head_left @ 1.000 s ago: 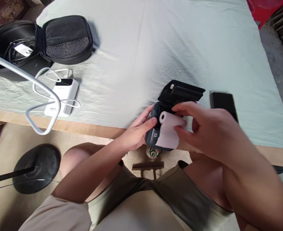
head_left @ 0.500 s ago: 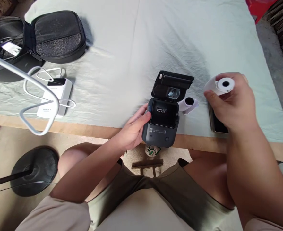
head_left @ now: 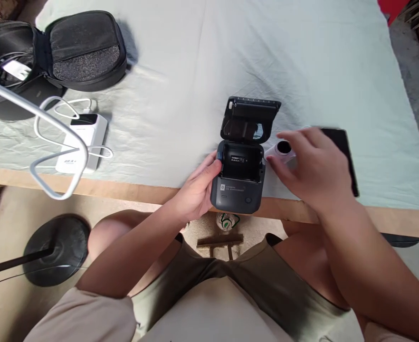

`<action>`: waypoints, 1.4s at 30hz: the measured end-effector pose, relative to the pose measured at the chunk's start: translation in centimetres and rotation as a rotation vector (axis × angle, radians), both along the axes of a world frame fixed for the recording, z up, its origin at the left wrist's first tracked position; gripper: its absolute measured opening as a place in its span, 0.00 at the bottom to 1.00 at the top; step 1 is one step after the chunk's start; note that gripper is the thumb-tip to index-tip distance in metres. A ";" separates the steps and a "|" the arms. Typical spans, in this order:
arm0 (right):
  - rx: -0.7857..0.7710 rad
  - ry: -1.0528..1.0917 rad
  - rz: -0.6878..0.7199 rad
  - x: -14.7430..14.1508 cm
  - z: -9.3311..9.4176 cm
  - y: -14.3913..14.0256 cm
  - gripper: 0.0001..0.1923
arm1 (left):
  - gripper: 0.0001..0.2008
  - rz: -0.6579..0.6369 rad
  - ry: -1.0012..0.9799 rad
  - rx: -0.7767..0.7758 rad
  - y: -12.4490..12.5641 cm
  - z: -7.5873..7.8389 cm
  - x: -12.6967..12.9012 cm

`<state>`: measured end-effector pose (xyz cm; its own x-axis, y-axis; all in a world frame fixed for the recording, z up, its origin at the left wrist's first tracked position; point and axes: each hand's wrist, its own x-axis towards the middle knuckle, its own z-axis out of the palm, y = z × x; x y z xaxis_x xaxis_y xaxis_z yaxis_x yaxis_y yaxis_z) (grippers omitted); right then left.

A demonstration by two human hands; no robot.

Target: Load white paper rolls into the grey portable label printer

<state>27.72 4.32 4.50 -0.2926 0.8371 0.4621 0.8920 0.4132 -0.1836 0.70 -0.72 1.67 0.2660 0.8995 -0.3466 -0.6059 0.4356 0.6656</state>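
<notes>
A small dark label printer [head_left: 238, 183] is kept at the near edge of the table [head_left: 131, 192], with its lid [head_left: 249, 118] flipped up and back. The paper bay inside looks empty. The printer's left side is gripped by the left hand [head_left: 198, 190], with the thumb laid on the top corner and the fingers curled round the side.

A white paper roll [head_left: 282, 150] lies on the pale cloth [head_left: 202, 57] just to the right of the printer. It is touched by the right hand [head_left: 314, 168], whose fingers are bent over it. The hand is blurred, so it cannot be told whether the roll is pinched yet or only touched. A black phone [head_left: 343, 147] lies partly hidden behind that hand.

Farther left, a white power bank [head_left: 83, 145] with a looped white cable [head_left: 67, 110] is seen, and an open black case [head_left: 58, 52] beyond it.

Some things could go wrong from here. The printer hangs close to the table edge, so it could be pushed off if the left hand slips. The roll is round, so it could be knocked away and roll along the cloth. The phone could be bumped by the right wrist. The loose paper end could be creased by a hard squeeze.
</notes>
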 end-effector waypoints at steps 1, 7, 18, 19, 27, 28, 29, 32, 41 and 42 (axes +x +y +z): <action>-0.018 -0.042 0.017 -0.6 -0.5 -0.1 0.19 | 0.31 -0.002 0.010 -0.006 0.0 -0.1 0.0; -0.055 -0.159 -0.037 -2.3 -1.5 -0.6 0.18 | 0.34 0.004 0.041 -0.023 0.1 -0.3 -0.1; 0.113 0.591 0.204 -2.0 -0.6 -0.5 0.30 | 0.31 0.036 0.043 0.002 -0.1 -0.4 0.2; 0.125 0.588 0.248 -2.5 -0.1 -1.0 0.24 | 0.31 0.043 0.043 0.004 -0.2 -0.3 0.3; 0.008 0.090 0.286 -5.5 1.4 -2.5 0.23 | 0.39 0.018 0.107 0.031 -0.6 0.4 0.7; -0.029 0.061 0.271 -5.5 1.3 -2.4 0.23 | 0.41 0.004 0.115 0.033 -0.7 0.4 0.7; -0.059 0.055 0.275 -5.4 1.4 -2.3 0.22 | 0.42 -0.006 0.120 0.034 -0.7 0.4 0.7; -0.080 0.078 0.296 -5.0 2.0 -2.2 0.19 | 0.41 0.008 0.118 0.025 -0.6 0.4 0.8; -0.034 0.142 0.520 -4.9 1.2 -3.2 0.13 | 0.32 0.015 0.066 0.012 -0.2 0.3 0.4; -0.059 0.142 0.512 -4.9 1.2 -3.2 0.13 | 0.31 0.007 0.078 0.004 -0.2 0.5 0.3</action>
